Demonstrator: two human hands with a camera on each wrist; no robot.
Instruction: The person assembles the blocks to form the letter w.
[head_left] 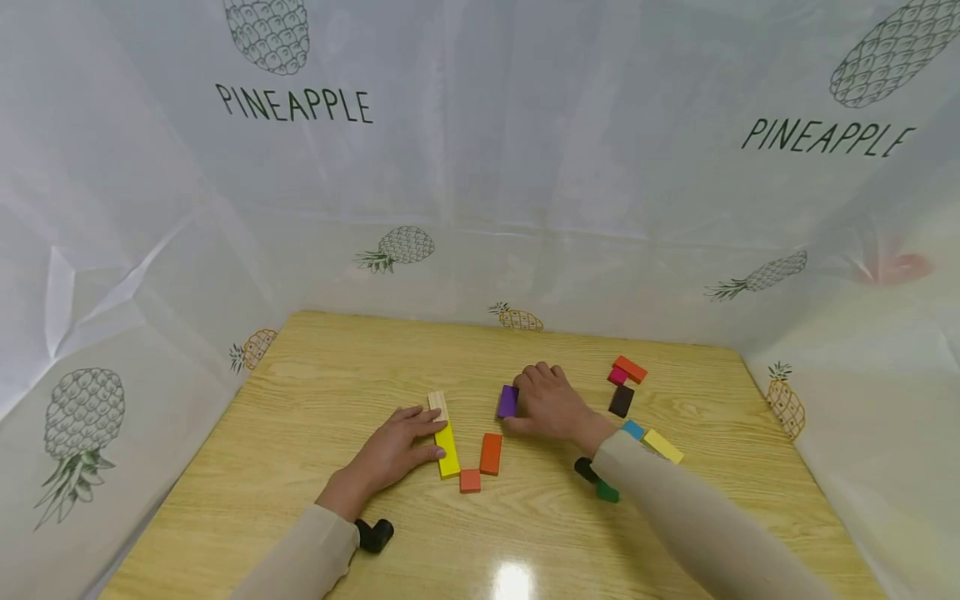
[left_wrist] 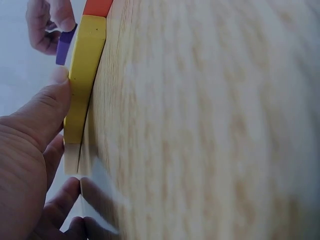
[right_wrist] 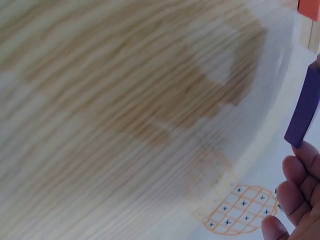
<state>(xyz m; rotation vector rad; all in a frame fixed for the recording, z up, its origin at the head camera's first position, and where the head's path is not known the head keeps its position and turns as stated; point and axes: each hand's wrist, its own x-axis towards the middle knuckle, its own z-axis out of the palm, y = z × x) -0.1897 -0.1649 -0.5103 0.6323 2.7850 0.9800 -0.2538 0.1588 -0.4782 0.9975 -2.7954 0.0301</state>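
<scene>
My right hand [head_left: 551,404] pinches a purple block [head_left: 508,402] between thumb and fingers; it looks raised off the table in the left wrist view. In the right wrist view the purple block [right_wrist: 304,107] spans from a fingertip to the thumb at the frame's edge. My left hand [head_left: 392,450] rests beside a long yellow block [head_left: 448,458], its thumb touching it and its fingers fairly straight. A plain wood block [head_left: 435,402] adjoins the yellow block's far end. A small coral block [head_left: 470,481] lies at the near end, with an orange-red block [head_left: 491,454] standing off its right corner.
On the right lie a red-orange block [head_left: 632,368], a magenta block [head_left: 617,377], a dark brown block [head_left: 622,401], a blue block [head_left: 633,429], a pale yellow block [head_left: 663,447] and a green block [head_left: 607,492]. A pineapple-print sheet [head_left: 480,167] encloses the wooden table [head_left: 360,350].
</scene>
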